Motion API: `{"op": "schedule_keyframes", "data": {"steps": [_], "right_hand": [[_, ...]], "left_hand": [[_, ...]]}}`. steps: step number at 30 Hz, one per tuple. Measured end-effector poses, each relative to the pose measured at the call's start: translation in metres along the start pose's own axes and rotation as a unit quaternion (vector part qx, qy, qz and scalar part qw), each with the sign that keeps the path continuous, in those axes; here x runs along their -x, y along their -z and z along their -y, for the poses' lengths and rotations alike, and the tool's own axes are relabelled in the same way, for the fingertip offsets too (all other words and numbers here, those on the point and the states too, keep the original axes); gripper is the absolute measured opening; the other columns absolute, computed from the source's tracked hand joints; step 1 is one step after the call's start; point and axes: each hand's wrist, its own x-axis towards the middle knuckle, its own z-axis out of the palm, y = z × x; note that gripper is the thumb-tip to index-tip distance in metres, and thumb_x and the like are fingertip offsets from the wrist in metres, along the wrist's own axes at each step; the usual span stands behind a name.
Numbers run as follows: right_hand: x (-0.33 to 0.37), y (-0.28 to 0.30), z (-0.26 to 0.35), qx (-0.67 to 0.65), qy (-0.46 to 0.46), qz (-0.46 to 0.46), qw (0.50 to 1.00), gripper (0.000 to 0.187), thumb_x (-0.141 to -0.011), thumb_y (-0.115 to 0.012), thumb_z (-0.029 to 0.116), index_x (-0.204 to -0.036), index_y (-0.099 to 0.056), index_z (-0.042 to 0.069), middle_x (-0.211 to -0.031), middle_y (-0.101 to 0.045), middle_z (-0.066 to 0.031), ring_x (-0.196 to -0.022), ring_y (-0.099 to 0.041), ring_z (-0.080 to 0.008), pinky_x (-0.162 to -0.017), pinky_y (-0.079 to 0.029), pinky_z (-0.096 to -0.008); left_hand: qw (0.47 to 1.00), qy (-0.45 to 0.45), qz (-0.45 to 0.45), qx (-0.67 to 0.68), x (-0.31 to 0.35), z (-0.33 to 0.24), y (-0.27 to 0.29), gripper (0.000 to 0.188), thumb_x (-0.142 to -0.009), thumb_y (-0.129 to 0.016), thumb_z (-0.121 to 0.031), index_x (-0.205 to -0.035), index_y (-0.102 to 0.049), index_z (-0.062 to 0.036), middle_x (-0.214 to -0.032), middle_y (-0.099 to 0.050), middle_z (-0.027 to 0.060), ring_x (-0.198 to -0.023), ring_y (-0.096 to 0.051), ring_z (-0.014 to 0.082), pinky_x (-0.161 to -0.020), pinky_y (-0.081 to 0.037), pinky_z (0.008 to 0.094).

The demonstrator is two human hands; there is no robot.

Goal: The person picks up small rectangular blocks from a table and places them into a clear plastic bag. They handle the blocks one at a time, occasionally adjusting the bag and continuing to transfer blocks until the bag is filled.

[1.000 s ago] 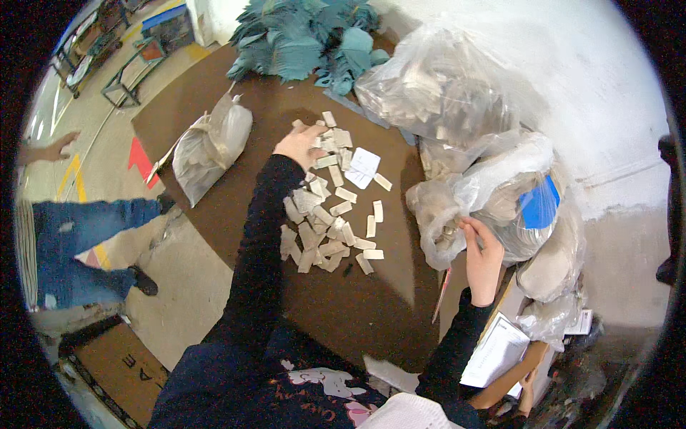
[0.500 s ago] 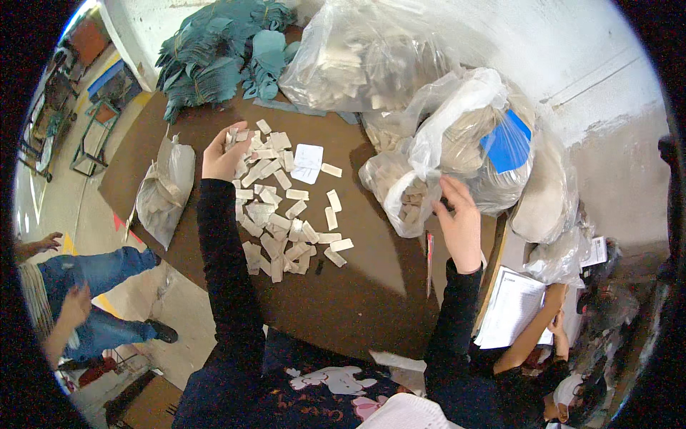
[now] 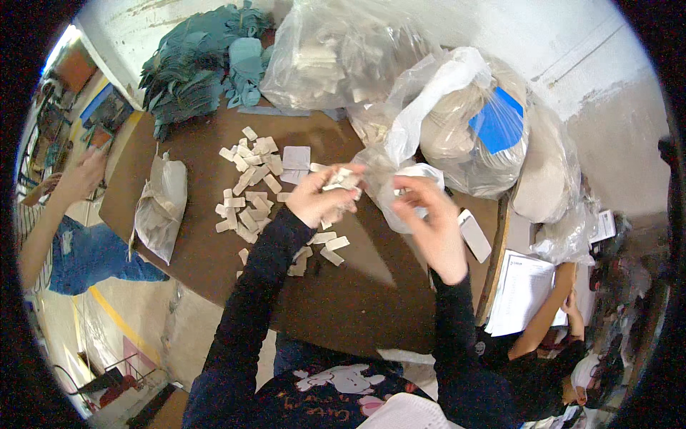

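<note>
Beige tags in left hand; one bag in right hand

A handful of small pale beige rectangular tags sat bunched in the left hand's grip above the brown counter, just beside the open mouth of a crumpled clear plastic bag pinched by the right hand.

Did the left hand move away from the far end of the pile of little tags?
Yes. The left hand came back from the pile's far end toward the small bag, now holding some tags.
</note>
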Motion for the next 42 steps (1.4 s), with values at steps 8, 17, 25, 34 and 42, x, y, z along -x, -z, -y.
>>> {"op": "schedule_keyframes", "data": {"steps": [8,17,25,34,42], "right_hand": [[-0.002,-0.007,-0.006,0.032,0.018,0.072,0.997,0.019,-0.082,-0.068,0.000,-0.101,-0.069,0.003,-0.103,-0.064,-0.0100,-0.084,-0.066,-0.0204,-0.073,-0.052,-0.0300],[-0.003,-0.002,-0.004,0.002,-0.006,-0.009,1.000,0.019,-0.084,-0.066,-0.003,-0.102,-0.070,0.002,-0.094,-0.069,-0.0084,-0.081,-0.064,-0.0138,-0.073,-0.050,-0.0264],[-0.003,0.003,-0.007,0.129,0.143,0.032,0.981,0.015,-0.081,-0.067,0.007,-0.095,-0.071,0.007,-0.086,-0.068,-0.0070,-0.076,-0.066,-0.0261,-0.069,-0.048,-0.0358],[-0.006,0.011,0.001,0.099,0.055,-0.095,0.989,0.009,-0.082,-0.068,0.004,-0.091,-0.069,0.002,-0.086,-0.068,-0.0085,-0.077,-0.062,-0.0205,-0.072,-0.046,-0.0314],[-0.008,0.025,-0.024,0.155,-0.024,-0.079,0.984,0.011,-0.083,-0.069,0.005,-0.093,-0.071,0.000,-0.084,-0.071,-0.0103,-0.069,-0.064,-0.0165,-0.067,-0.049,-0.0283]], "left_hand": [[0.992,0.058,0.109,0.017,0.009,0.011,-0.016,0.050,-0.090,-0.063,-0.007,-0.137,-0.048,0.0000,-0.094,-0.065,0.0044,-0.076,-0.065,0.0139,-0.055,-0.045,0.0227],[0.976,0.125,0.165,0.060,0.013,0.006,-0.021,0.043,-0.091,-0.062,-0.012,-0.130,-0.052,0.0012,-0.107,-0.068,0.0118,-0.071,-0.064,0.0155,-0.051,-0.044,0.0233],[0.975,0.128,0.184,0.009,0.015,0.006,-0.029,0.041,-0.088,-0.063,-0.009,-0.126,-0.053,0.0041,-0.105,-0.069,0.0162,-0.069,-0.064,0.0163,-0.059,-0.050,0.0266],[0.964,0.182,0.177,0.076,0.022,-0.006,-0.041,0.043,-0.085,-0.064,-0.008,-0.125,-0.056,0.0042,-0.099,-0.069,0.0146,-0.061,-0.061,0.0155,-0.041,-0.039,0.0218],[0.907,0.166,0.307,0.234,0.021,-0.003,-0.018,0.057,-0.083,-0.064,-0.006,-0.135,-0.046,0.0089,-0.097,-0.067,0.0201,-0.050,-0.057,0.0165,-0.036,-0.040,0.0208]]}}
